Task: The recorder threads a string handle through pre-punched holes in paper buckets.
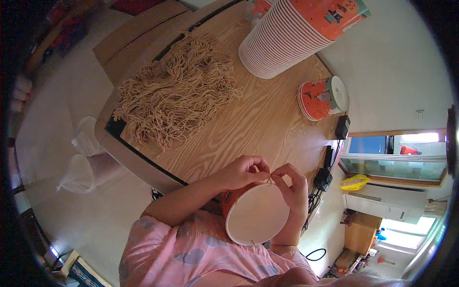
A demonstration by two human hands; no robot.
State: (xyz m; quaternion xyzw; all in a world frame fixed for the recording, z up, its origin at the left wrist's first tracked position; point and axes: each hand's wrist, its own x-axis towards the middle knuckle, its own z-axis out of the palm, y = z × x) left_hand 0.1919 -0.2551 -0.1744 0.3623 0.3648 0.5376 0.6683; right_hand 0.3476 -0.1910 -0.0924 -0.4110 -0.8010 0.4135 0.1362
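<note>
A paper bucket [258, 215], white inside with an orange-red outer wall, rests against my body with its open mouth facing up. At the far side of its rim, a thin beige cord [269, 182] shows between my fingertips. My left hand [246, 172] pinches this cord from the left. Opposite it, my right hand [292, 184] is closed in a pinch on the same cord, its wrist beside the bucket. Another bit of cord shows at the rim's near edge. Beyond my hands, a tangled pile of beige cords [181, 91] lies on the wooden table [234, 126].
A tall stack of nested paper buckets [282, 40] stands at the table's far side. To its right is a short stack of orange buckets [316, 99], upside down. Black power adapters [323, 179] and cables line the right edge. Filled clear bags [79, 173] sit on the floor at left.
</note>
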